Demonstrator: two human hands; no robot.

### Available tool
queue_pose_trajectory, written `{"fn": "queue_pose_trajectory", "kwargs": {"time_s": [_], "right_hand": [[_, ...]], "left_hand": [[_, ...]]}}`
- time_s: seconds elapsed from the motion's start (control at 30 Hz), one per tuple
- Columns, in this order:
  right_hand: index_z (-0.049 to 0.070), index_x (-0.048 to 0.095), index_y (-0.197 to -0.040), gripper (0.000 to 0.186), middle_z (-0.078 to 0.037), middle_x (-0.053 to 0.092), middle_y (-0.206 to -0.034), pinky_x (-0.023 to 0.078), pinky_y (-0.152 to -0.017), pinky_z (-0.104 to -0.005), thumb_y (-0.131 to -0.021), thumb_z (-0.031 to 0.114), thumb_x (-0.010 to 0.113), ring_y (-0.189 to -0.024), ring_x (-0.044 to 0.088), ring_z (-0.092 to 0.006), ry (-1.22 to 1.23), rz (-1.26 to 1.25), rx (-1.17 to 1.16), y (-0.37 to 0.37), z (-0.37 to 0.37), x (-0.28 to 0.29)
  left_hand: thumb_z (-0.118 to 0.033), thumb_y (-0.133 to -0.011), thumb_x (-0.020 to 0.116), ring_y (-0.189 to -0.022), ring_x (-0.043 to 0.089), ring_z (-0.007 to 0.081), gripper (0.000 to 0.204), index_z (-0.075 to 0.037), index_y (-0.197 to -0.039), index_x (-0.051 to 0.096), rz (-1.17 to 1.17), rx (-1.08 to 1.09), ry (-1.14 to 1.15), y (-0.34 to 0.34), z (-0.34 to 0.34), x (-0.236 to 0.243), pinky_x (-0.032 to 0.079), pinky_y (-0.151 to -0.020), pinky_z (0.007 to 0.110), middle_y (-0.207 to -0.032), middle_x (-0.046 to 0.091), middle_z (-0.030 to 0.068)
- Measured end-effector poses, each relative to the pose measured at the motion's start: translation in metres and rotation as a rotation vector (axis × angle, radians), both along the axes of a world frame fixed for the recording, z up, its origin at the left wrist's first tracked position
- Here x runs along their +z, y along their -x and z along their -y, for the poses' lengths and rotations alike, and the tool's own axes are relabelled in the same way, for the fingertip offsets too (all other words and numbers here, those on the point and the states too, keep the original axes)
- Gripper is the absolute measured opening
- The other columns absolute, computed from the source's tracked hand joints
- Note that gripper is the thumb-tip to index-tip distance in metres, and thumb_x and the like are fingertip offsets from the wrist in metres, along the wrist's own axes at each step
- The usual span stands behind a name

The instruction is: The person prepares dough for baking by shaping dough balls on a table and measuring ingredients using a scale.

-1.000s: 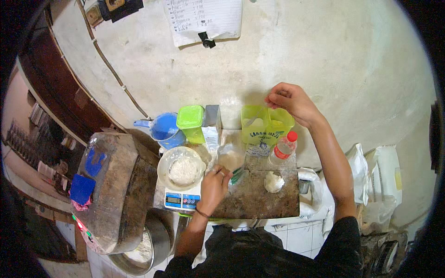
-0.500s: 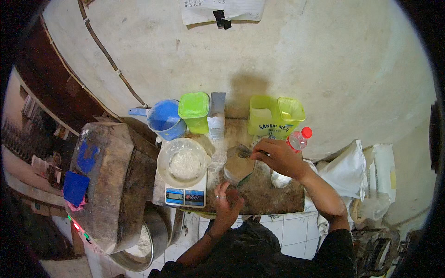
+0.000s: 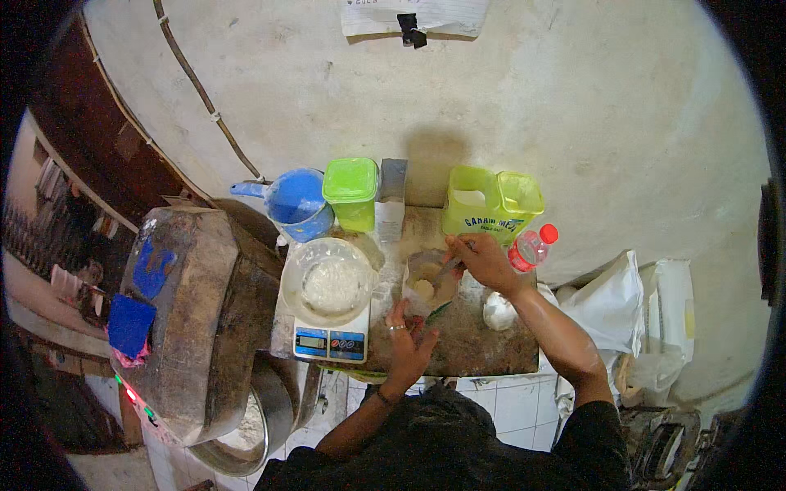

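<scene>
The right hand point(image 3: 483, 260) pinches one spoon point(image 3: 449, 268) at one powder bag point(image 3: 422, 288), toward 8 o'clock; the left hand point(image 3: 407, 348) touches the bag's 7 o'clock edge, grip unclear. One bowl point(image 3: 287, 286) sits at 9, one bottle point(image 3: 530, 249) at 2.

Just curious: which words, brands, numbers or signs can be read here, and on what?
Dark lettering, legible but not copied here: front of the yellow-green containers.
Handwriting, blurred and cut off: paper on the wall.
Blue scale panel: too small to read.
Bottle's red label: too small.
</scene>
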State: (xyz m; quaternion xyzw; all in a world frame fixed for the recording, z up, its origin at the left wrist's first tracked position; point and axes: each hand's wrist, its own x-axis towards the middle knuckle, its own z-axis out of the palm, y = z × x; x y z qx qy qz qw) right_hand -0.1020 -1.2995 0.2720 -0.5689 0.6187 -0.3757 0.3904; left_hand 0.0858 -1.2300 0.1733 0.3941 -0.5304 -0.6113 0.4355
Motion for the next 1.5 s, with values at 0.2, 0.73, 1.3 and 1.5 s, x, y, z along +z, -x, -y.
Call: {"fn": "queue_pose_trajectory", "kwargs": {"time_s": [0.2, 0.73, 1.3, 1.5], "right_hand": [[-0.001, 0.059, -0.068, 0.044, -0.007, 0.056, -0.06, 0.042, -0.045, -0.024, -0.091, 0.035, 0.047, -0.046, 0.05, -0.0124, -0.061, 0.27, -0.069, 0.013, 0.008, 0.001], [0.003, 0.054, -0.064, 0.043, -0.008, 0.055, -0.059, 0.039, -0.042, -0.0247, -0.091, 0.036, 0.046, -0.044, 0.049, -0.0137, -0.019, 0.281, -0.195, 0.003, 0.048, 0.085], [0.001, 0.049, -0.069, 0.023, -0.014, 0.049, -0.064, 0.042, -0.05, -0.0403, -0.082, 0.017, 0.06, -0.058, 0.053, -0.0313, 0.73, -0.689, 0.459, -0.171, 0.054, 0.081], [-0.001, 0.05, -0.063, 0.028, -0.016, 0.049, -0.059, 0.039, -0.048, -0.0374, -0.084, 0.016, 0.057, -0.053, 0.052, -0.0287, 0.371, -0.438, -0.015, -0.1, -0.016, 0.145]], "left_hand": [[0.0, -0.077, 0.06, -0.105, 0.04, 0.0218, 0.073, -0.006, -0.135, 0.016, -0.035, -0.019, 0.062, -0.006, -0.002, -0.004, 0.039, -0.092, 0.035, -0.129, 0.021, 0.0125], [-0.004, -0.082, 0.056, -0.108, 0.046, 0.0217, 0.058, -0.004, -0.131, 0.025, -0.144, -0.152, -0.064, -0.086, -0.013, 0.037, 0.039, -0.092, 0.035, -0.129, 0.035, 0.0113], [-0.023, -0.087, 0.053, -0.116, 0.042, 0.0312, 0.043, -0.003, -0.123, 0.041, 0.261, -0.522, 0.159, -0.148, -0.008, 0.043, 0.031, -0.099, 0.037, -0.125, 0.043, 0.018], [-0.023, -0.085, 0.055, -0.11, 0.046, 0.0282, 0.045, -0.003, -0.123, 0.041, 0.278, -0.49, 0.273, -0.125, -0.01, 0.028, 0.037, -0.093, 0.036, -0.117, 0.046, 0.0181]]}}
